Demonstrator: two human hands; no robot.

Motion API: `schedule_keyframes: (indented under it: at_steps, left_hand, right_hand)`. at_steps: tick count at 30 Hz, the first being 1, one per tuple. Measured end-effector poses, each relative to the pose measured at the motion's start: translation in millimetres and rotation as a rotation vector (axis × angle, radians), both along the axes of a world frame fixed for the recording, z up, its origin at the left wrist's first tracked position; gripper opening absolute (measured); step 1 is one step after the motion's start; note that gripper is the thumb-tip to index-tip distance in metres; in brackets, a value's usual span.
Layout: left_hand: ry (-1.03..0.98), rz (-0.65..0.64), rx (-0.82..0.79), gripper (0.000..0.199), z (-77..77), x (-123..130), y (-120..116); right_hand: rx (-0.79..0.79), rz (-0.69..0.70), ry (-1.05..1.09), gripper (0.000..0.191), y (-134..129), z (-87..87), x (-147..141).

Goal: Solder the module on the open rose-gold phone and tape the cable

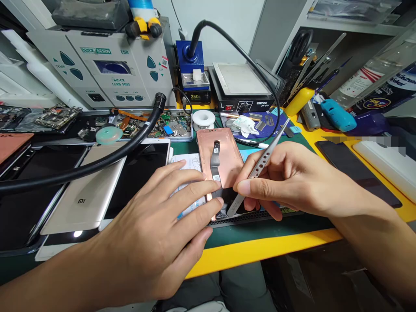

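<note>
A rose-gold metal plate (pixel 224 151) lies on the green mat at the centre, with a grey flex cable (pixel 215 161) running down it. My left hand (pixel 169 212) reaches in with its fingers spread, their tips resting at the cable's lower part and the plate's left edge. Metal tweezers (pixel 262 161) are pinched between thumb and fingers of my right hand (pixel 279 182); their tips point up and away to the right, and the wide end is low over a dark part below the plate. My right fingertips are close to the plate's lower right corner.
Several phones, one a gold Xiaomi back (pixel 81 195), lie at left under a thick black hose (pixel 120 160). Behind stand a grey rework station (pixel 113 82), a blue soldering stand (pixel 190 60) and a hot plate (pixel 240 82). A dark phone (pixel 357 173) lies right.
</note>
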State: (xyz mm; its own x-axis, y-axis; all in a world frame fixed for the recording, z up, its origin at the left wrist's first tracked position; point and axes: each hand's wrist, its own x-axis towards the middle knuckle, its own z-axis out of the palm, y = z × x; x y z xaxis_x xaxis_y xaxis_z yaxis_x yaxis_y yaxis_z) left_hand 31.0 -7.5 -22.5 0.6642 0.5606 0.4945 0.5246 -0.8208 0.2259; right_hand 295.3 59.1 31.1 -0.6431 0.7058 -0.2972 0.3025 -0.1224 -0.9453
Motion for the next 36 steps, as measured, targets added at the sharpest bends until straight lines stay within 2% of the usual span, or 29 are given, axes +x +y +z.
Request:
schedule_keyframes:
  at_steps: [8, 12, 16, 20, 23, 30, 36]
  left_hand:
    - [0.0, -0.025, 0.0, 0.033, 0.8, 0.4, 0.7]
    - [-0.01, -0.017, -0.011, 0.031, 1.5, 2.0, 1.7]
    - [-0.005, -0.046, 0.002, 0.032, 1.3, 0.4, 1.9]
    - [-0.018, -0.064, 0.005, 0.034, 1.1, -1.3, 2.1]
    - [-0.021, -0.066, 0.001, 0.034, 0.8, -0.6, 3.4]
    - [-0.065, -0.073, 0.009, 0.037, -0.6, -1.4, 3.7]
    - [-0.077, -0.063, 0.022, 0.034, -1.3, -0.6, 4.5]
  right_hand:
    - [0.022, -0.021, -0.029, 0.036, 0.4, -0.1, -0.3]
    - [-0.01, -0.027, 0.0, 0.028, 0.0, 0.4, -1.8]
    - [0.013, -0.005, -0.017, 0.032, -2.2, 1.2, -2.0]
    - [-0.01, -0.068, -0.003, 0.027, -3.0, 1.3, 1.7]
    - [-0.009, -0.117, -0.016, 0.033, -2.5, 0.6, 4.6]
    - [0.079, -0.111, -0.034, 0.048, -7.4, -2.4, -1.1]
    - [0.083, -0.135, -0.027, 0.033, -9.8, -2.0, -3.6]
